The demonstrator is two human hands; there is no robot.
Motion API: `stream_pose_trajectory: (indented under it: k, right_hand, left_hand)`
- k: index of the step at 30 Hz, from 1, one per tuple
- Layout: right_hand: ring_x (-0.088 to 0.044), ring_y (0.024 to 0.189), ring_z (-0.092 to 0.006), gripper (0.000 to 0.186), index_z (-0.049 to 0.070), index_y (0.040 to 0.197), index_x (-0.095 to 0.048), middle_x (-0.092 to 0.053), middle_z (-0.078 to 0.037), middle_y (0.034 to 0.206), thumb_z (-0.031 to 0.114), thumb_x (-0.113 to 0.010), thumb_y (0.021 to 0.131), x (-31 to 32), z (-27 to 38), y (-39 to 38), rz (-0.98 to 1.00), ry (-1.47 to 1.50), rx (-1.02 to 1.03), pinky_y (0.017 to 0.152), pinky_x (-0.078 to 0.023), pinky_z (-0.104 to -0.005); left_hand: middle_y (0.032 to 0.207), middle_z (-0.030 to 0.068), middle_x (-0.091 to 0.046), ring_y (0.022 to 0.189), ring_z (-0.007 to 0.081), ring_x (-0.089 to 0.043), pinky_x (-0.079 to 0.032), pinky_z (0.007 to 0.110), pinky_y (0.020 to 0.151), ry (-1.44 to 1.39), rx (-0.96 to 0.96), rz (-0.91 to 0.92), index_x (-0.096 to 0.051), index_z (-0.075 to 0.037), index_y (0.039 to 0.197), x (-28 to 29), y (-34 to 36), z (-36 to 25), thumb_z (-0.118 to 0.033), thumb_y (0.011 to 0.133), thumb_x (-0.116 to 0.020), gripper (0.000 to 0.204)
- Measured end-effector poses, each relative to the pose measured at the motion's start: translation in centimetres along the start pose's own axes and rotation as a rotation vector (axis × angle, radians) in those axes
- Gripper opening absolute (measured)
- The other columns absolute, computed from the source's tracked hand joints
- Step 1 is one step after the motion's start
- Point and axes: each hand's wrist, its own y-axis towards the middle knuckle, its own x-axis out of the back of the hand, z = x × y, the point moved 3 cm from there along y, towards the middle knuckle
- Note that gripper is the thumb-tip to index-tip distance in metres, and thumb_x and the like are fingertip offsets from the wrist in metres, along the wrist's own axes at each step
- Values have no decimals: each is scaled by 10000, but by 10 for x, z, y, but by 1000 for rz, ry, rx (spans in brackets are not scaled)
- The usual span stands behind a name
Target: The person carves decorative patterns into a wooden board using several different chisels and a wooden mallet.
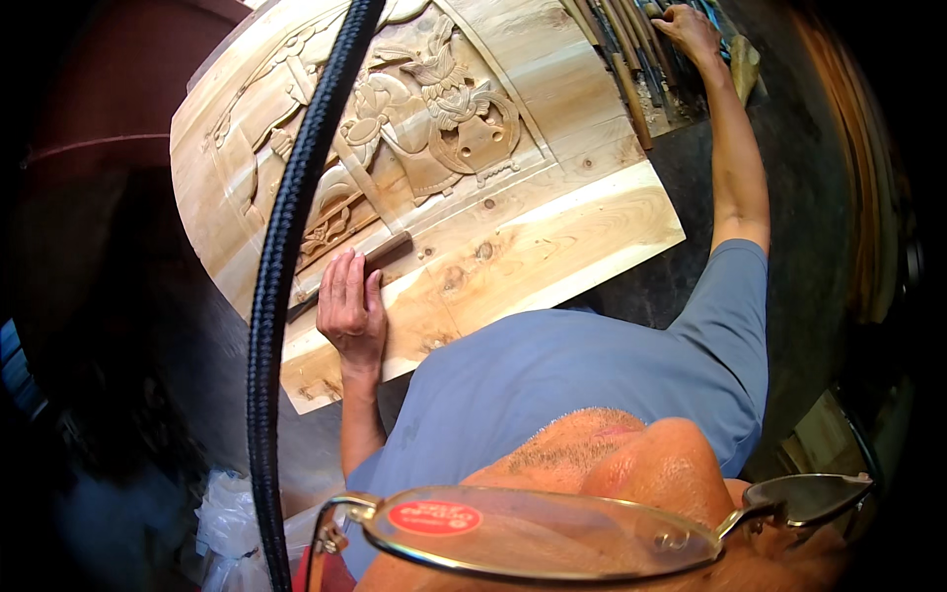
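Note:
A pale wooden panel (552, 232) with carved relief figures lies before me. My left hand (350, 311) rests near its front left edge, fingers stretched out side by side, thumb a little apart. Under and beside these fingers lies a carving tool with a dark wooden handle (391, 253), its thin end running to the left. At the far right my right arm is stretched out. My right hand (691, 35) is at a group of long-handled carving tools (626, 59), with its fingers bent and closed; what they hold is hidden.
A thick black braided cable (286, 237) crosses the view on the left. By the tools stands a pale rounded wooden piece (745, 67). Clear plastic wrapping (229, 518) is at the lower left. Wire-framed glasses (543, 533) fill the bottom.

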Motion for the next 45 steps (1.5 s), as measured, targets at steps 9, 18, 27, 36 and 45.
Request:
stream_pose_trajectory:
  k: [9, 18, 27, 36, 45]
  right_hand:
    - [-727, 894, -425, 420, -45, 1032, -719, -716, -318, 962, 302, -716, 795, 26, 15, -5, -221, -79, -59, 784, -559, -503]
    - [-741, 815, -162, 179, 18, 1117, -665, -758, -120, 866, 66, -657, 945, 66, 90, 39, -408, 969, 41, 668, -590, -332]
    - [-732, 776, -193, 270, 11, 1188, -628, -738, -136, 908, 185, -665, 986, 14, 108, 93, -453, 1011, 162, 666, -601, -321]
    - [-726, 749, -231, 429, -6, 1283, -589, -725, -167, 966, 320, -682, 1020, -15, 102, 133, -421, 837, 308, 684, -618, -315]
    - [-786, 859, -170, 310, 242, 1067, -833, -825, 37, 1015, 511, -691, 1007, -36, 60, 150, -665, -244, 384, 693, -574, -315]
  left_hand:
    - [1248, 166, -741, 1192, 363, -692, -547, 447, 1049, -23, -4, -8, -736, -8, 1223, -3, -2, -1, -36, 857, -812, 375]
    - [1220, 161, -742, 1174, 358, -694, -553, 437, 1026, -46, 2, -27, -729, 0, 1209, -1, -1, 1, -2, 848, -799, 367]
    - [1238, 134, -739, 1178, 341, -691, -559, 427, 999, -40, 22, -46, -723, -22, 1179, -1, 0, 2, 37, 861, -751, 325]
    - [1294, 167, -716, 1196, 365, -683, -553, 429, 1015, -21, 54, -51, -698, 0, 1163, -2, 5, 3, 48, 880, -721, 288]
    - [1342, 126, -696, 1201, 346, -672, -564, 416, 991, -41, 85, 19, -689, -37, 1257, -2, 2, 12, -169, 786, -883, 526]
